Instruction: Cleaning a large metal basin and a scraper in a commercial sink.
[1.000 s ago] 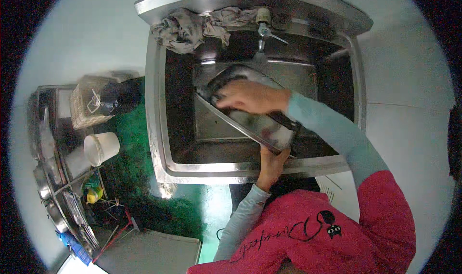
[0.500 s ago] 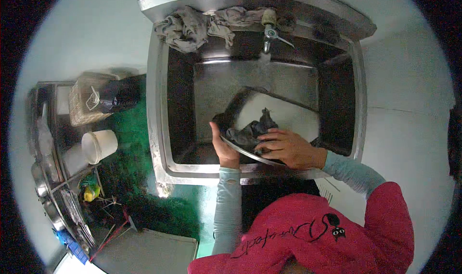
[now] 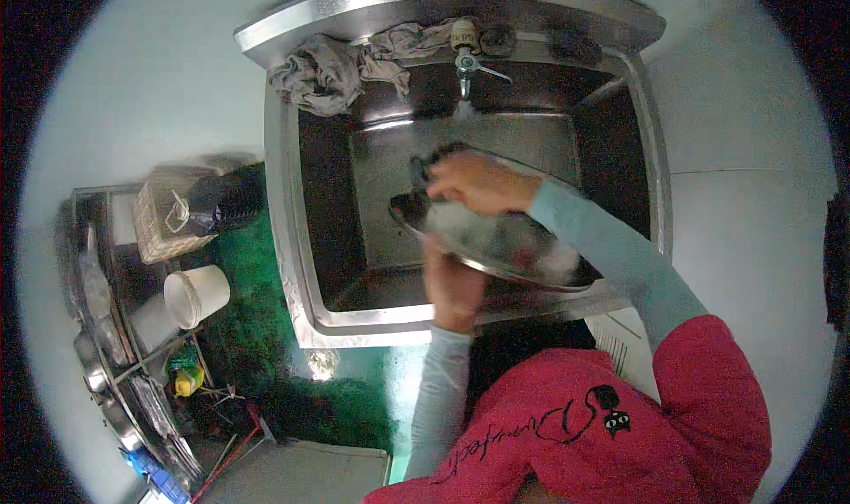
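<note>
A shiny metal tray (image 3: pixel 465 228) lies tilted inside the deep steel sink (image 3: pixel 403 243), its near rim raised toward me. With my left hand (image 3: pixel 453 287) I grip that near rim; the hand is blurred, and its fingers partly go behind the rim. My right hand (image 3: pixel 482 182) is over the tray's far left part, closed on a dark cloth (image 3: pixel 423 169) that presses against the tray. Much of the cloth is hidden under the fingers. Beyond the tray, water runs from the tap (image 3: pixel 466 75).
Grey rags (image 3: pixel 319 77) hang over the sink's back left edge, and a round scrubber (image 3: pixel 498 39) sits beside the tap. To the left stand a rack with a wicker basket (image 3: pixel 164 216), a white bucket (image 3: pixel 197 297) and a yellow bottle (image 3: pixel 188 380).
My right hand has swept the dark cloth away from me, from the tray's near edge to its far left side. My left hand has shifted right along the rim.
</note>
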{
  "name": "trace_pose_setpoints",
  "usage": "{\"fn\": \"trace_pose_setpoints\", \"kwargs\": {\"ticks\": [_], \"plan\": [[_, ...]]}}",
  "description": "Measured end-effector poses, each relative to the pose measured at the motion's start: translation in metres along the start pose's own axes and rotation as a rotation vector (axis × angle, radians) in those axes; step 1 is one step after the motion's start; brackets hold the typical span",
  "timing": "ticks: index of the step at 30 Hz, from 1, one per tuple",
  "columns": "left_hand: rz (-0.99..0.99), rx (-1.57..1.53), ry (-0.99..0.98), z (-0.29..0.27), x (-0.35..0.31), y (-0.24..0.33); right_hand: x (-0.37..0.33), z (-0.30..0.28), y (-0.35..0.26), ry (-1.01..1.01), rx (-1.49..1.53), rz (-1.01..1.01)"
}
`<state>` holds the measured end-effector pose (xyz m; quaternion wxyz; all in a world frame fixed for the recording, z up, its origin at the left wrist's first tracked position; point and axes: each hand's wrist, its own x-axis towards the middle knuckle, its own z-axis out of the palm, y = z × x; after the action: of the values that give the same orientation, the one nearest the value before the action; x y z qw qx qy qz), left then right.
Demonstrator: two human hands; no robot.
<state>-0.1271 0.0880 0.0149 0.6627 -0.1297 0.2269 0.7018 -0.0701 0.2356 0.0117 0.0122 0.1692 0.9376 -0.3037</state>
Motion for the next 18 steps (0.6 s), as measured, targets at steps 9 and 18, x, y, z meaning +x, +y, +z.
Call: {"fn": "trace_pose_setpoints", "kwargs": {"ticks": [9,18], "plan": [[0.044,-0.093,0.08,-0.024,0.022,0.02,-0.098,0.011,-0.058,0.067,0.034,-0.156],[0.079,0.565,0.022,0.007,-0.007,-0.022,0.007,-0.016,-0.015,0.254,0.106,-0.101]]}}
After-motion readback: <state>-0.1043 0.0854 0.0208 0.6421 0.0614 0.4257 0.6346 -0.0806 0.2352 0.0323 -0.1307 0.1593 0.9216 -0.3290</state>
